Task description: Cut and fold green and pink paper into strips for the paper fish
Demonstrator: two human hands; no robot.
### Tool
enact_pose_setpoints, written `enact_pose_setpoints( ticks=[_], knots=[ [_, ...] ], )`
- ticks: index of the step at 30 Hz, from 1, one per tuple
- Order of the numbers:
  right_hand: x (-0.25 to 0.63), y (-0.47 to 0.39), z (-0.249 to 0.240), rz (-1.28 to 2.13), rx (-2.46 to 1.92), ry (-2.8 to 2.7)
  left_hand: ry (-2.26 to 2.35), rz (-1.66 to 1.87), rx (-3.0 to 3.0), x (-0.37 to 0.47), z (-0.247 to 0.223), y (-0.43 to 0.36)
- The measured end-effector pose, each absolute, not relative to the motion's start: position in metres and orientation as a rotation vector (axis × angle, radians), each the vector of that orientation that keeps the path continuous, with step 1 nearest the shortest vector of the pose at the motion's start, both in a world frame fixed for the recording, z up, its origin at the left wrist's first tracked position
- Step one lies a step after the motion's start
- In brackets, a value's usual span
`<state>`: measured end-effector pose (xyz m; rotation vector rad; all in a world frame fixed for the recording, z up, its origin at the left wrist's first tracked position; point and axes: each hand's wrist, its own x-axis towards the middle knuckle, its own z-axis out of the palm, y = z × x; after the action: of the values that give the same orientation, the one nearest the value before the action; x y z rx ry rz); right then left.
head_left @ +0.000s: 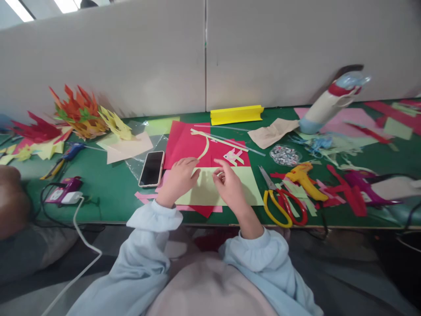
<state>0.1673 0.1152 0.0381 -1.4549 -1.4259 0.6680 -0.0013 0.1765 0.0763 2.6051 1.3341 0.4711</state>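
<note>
Green tabletop (112, 202) carries a clear round container (299, 157) of small pieces (284, 156). Left hand (179, 176) reaches a curved yellow strip (207, 147) over red paper (182, 142), grip unclear; right hand (230, 184) hangs half open over a pale sheet (251, 188).

The left hand (177, 179) partly hides the pale green sheet (205, 191); another person (11, 202) is cropped.
</note>
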Motion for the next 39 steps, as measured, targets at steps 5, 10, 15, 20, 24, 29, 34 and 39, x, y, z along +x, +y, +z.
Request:
enact_pose_setpoints(
  ticks=[5, 10, 15, 20, 24, 29, 34, 39],
  knots=[
    [0.159, 0.118, 0.037, 0.360, -1.366, -1.664, 1.150, 0.805, 2.307, 0.001, 0.103, 0.130],
    [0.156, 0.115, 0.032, 0.582, -1.262, -1.409, 1.115, 1.070, 1.785, 0.001, 0.092, 0.105],
    [0.160, 0.108, 0.038, 1.131, -1.062, -0.783, 1.050, 0.827, 1.248, 0.008, 0.067, 0.107],
    [0.163, 0.100, 0.047, 1.274, -0.960, -0.543, 0.798, 0.944, 0.799, 0.020, 0.057, 0.110],
    [0.165, 0.094, 0.048, 1.290, -1.032, -0.524, 0.835, 1.109, 0.648, 0.017, 0.054, 0.117],
    [0.170, 0.093, 0.045, 1.269, -1.099, -0.483, 0.997, 1.255, 0.620, 0.003, 0.053, 0.129],
    [0.175, 0.091, 0.044, 1.266, -1.132, -0.473, 1.070, 1.358, 0.627, -0.008, 0.054, 0.134],
    [0.186, 0.085, 0.043, 1.245, -1.181, -0.474, 1.088, 1.472, 0.596, -0.017, 0.054, 0.135]
  ],
)
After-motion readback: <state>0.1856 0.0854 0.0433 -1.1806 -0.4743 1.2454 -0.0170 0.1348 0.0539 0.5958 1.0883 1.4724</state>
